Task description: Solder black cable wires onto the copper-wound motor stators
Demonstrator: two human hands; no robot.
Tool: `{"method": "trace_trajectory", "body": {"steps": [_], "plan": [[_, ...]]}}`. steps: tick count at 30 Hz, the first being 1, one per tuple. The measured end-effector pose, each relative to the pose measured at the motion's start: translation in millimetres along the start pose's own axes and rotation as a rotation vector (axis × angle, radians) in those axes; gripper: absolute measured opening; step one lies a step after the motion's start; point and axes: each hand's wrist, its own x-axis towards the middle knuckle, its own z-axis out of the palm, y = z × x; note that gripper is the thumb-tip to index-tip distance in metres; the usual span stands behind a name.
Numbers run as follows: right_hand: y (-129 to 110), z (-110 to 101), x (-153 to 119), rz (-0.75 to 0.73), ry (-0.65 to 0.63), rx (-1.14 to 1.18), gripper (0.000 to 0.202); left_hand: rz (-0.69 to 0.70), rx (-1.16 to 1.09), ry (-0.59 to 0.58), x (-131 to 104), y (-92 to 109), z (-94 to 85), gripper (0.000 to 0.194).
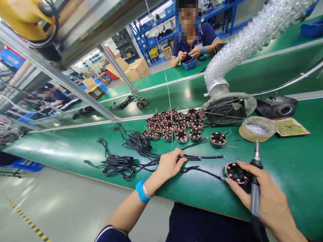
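My left hand [170, 163] is closed, thumb and forefinger pinched on a black cable [193, 158] among several lying on the green bench. In my right hand [268, 191] a soldering iron [255, 195] rests between thumb and fingers, its metal tip pointing away from me. The same hand's thumb and forefinger span a motor stator [237, 173] with copper windings, which lies on the bench. One cable's stripped end [222, 179] reaches the stator's left side beside my thumb; whether it is joined there I cannot tell. Another stator [218, 139] stands just beyond.
Several stators [167, 135] cluster at mid-bench, near coiled black cables [118, 166]. A fume fan [224, 111] with a silver duct [219, 65], a round tub [257, 129] and a yellowish sponge [292, 127] sit behind the iron. A co-worker [194, 43] works across the bench.
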Motion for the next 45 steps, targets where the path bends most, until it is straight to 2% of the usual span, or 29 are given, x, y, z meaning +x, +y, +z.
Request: {"method": "trace_trajectory", "body": {"steps": [4, 7, 10, 13, 15, 17, 20, 23, 26, 28, 30, 32, 36, 38, 40, 45], "plan": [[-1.8, -1.0, 1.6, 0.000, -0.006, -0.004, 0.045, 0.211, -0.034, -0.154, 1.7, 7.5, 4.4, 0.017], [-2.9, -1.4, 2.4, -0.001, -0.022, 0.000, 0.041, 0.283, -0.027, -0.206, 5.8, 19.2, 11.3, 0.027], [-2.8, -0.8, 2.3, 0.008, -0.017, 0.004, 0.041, 0.360, -0.028, -0.267, 12.3, 31.8, 15.6, 0.022], [-1.8, -2.0, 2.7, 0.027, -0.017, 0.024, 0.041, 0.276, -0.157, -0.200, 15.5, 39.2, 7.5, 0.018], [-2.6, -6.3, 4.7, 0.046, -0.030, 0.054, 0.043, 0.167, -0.317, -0.129, 14.5, 42.3, -3.9, 0.020], [-6.9, -13.8, 8.2, 0.068, -0.024, 0.107, 0.044, 0.136, -0.438, -0.118, 11.9, 47.1, -14.8, 0.023], [-21.8, -26.4, 15.9, 0.141, 0.033, 0.308, 0.046, 0.215, -0.475, -0.140, 8.1, 60.2, -22.1, 0.023], [-39.6, -31.5, 25.6, 0.221, 0.061, 0.545, 0.035, 0.280, -0.421, -0.121, 9.7, 74.7, -21.1, 0.018], [-50.4, -28.2, 36.6, 0.229, 0.085, 0.577, 0.025, 0.318, -0.397, -0.153, 17.6, 83.9, -21.7, 0.019], [-53.8, -24.8, 43.1, 0.209, 0.095, 0.556, 0.025, 0.403, -0.407, -0.171, 23.4, 87.5, -23.6, 0.025], [-55.5, -22.4, 47.4, 0.171, 0.103, 0.538, 0.026, 0.505, -0.433, -0.160, 27.6, 90.1, -23.6, 0.029], [-56.0, -21.0, 49.2, 0.126, 0.099, 0.528, 0.028, 0.511, -0.502, -0.185, 30.0, 90.9, -19.3, 0.033], [-53.6, -17.0, 47.5, 0.118, 0.031, 0.555, 0.030, 0.248, -0.834, -0.467, 33.6, 84.0, 0.7, 0.048], [-52.1, -13.4, 46.6, 0.148, 0.024, 0.563, 0.029, 0.219, -0.973, -0.574, 35.3, 77.9, 10.9, 0.051], [-51.4, -9.6, 46.5, 0.170, 0.031, 0.553, 0.029, 0.262, -1.050, -0.590, 36.4, 72.4, 18.0, 0.049], [-51.1, -2.6, 47.1, 0.169, 0.015, 0.579, 0.032, 0.311, -1.140, -0.495, 35.5, 66.4, 23.6, 0.042]]}}
